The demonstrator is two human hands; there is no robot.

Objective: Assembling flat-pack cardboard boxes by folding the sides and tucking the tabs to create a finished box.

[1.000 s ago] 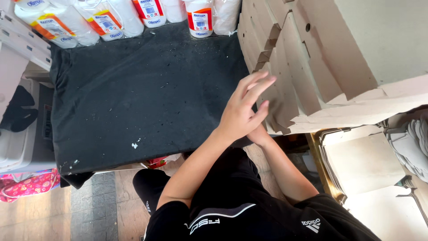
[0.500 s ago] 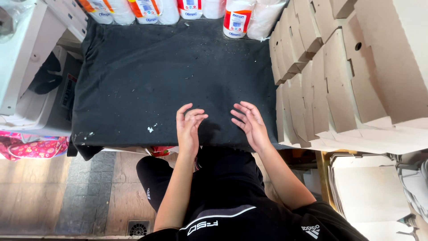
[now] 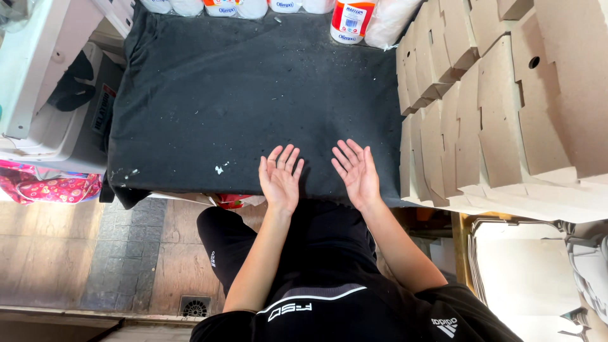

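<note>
My left hand [image 3: 279, 178] and my right hand [image 3: 356, 172] hover side by side over the near edge of a table covered with a black cloth [image 3: 253, 101]. Both palms face up, fingers spread, and neither holds anything. A row of flat brown cardboard box blanks [image 3: 481, 107], stacked overlapping, lies just right of my right hand. My black-clad legs show below the table edge.
White plastic bottles with coloured labels [image 3: 351, 19] line the table's far edge. A white machine [image 3: 44, 95] stands at the left, with pink patterned fabric [image 3: 44, 187] below it. White flat sheets [image 3: 525, 278] lie at the lower right. A floor drain [image 3: 195, 307] sits in the tiles.
A second ago my hands were pressed together near the cardboard stack. They have separated, moved left over the cloth's near edge and turned palms up.
</note>
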